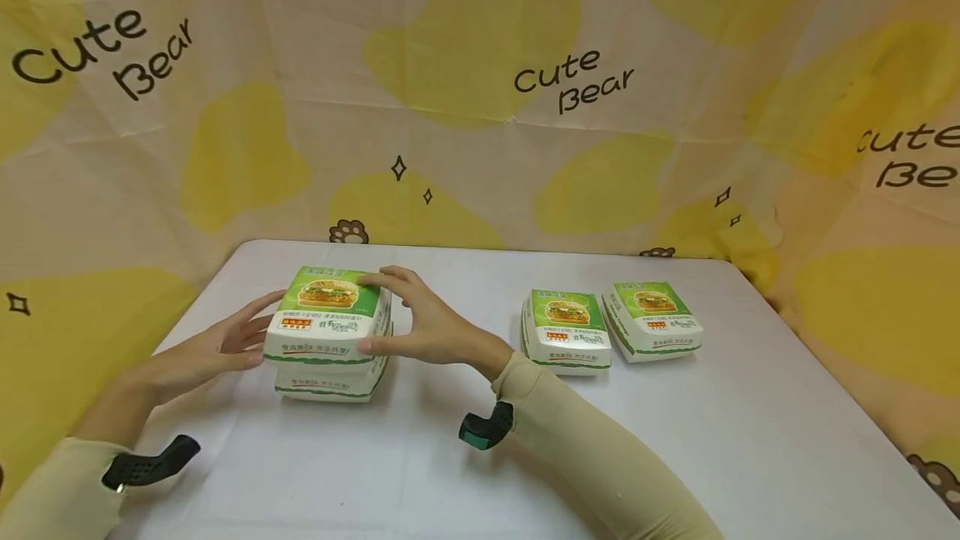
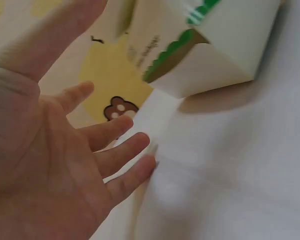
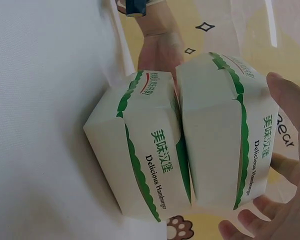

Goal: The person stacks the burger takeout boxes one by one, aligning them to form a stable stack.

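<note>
Two white-and-green hamburger boxes are stacked on the left of the table. The upper box [image 1: 322,315] sits on the lower box [image 1: 326,382]; in the right wrist view a thin gap shows between upper box [image 3: 210,135] and lower box [image 3: 150,145]. My right hand [image 1: 427,327] pinches the upper box at its right side, thumb at the front corner and fingers at the back edge. My left hand [image 1: 217,348] is beside the stack's left side, its fingers spread; the left wrist view shows the palm [image 2: 45,165] holding nothing.
Two more hamburger boxes stand to the right, a nearer one [image 1: 567,332] and one at its right [image 1: 652,321], side by side. The white table [image 1: 465,473] meets a patterned cloth backdrop [image 1: 465,107] at its far edge.
</note>
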`<state>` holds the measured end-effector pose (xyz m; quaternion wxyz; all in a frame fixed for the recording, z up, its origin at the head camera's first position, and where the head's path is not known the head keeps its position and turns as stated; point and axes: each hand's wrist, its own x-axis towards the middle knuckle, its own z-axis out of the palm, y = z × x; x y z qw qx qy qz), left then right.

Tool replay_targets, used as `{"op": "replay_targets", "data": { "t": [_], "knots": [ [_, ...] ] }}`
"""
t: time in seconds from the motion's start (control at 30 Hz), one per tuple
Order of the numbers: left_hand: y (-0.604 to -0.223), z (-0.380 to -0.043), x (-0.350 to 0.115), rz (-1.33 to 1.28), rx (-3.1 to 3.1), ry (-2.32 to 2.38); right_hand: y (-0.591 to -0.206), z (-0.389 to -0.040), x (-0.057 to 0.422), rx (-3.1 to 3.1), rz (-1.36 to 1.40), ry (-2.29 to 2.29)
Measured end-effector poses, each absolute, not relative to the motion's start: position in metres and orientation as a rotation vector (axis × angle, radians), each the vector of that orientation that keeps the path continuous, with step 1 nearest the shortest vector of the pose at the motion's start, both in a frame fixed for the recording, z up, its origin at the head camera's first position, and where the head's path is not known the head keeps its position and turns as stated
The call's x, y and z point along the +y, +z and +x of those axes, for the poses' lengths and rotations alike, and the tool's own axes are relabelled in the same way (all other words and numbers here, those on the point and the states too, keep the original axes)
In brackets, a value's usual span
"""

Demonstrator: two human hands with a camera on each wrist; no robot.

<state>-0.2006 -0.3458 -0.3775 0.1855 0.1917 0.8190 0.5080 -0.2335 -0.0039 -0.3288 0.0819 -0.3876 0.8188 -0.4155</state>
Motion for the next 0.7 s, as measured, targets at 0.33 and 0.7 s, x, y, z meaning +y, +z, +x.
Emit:
{"op": "replay_targets", "data": {
  "t": [0.33,0.7],
  "knots": [
    [-0.364,-0.205,-0.354,0.507,2.541,1.754,-0.326,-0.229,0.012,2.488,-1.105,-1.226],
    [-0.351,-0.204,-0.338,0.439,2.537,2.056,-0.326,-0.221,0.051,2.571,-1.142,-1.221]
  ]
}}
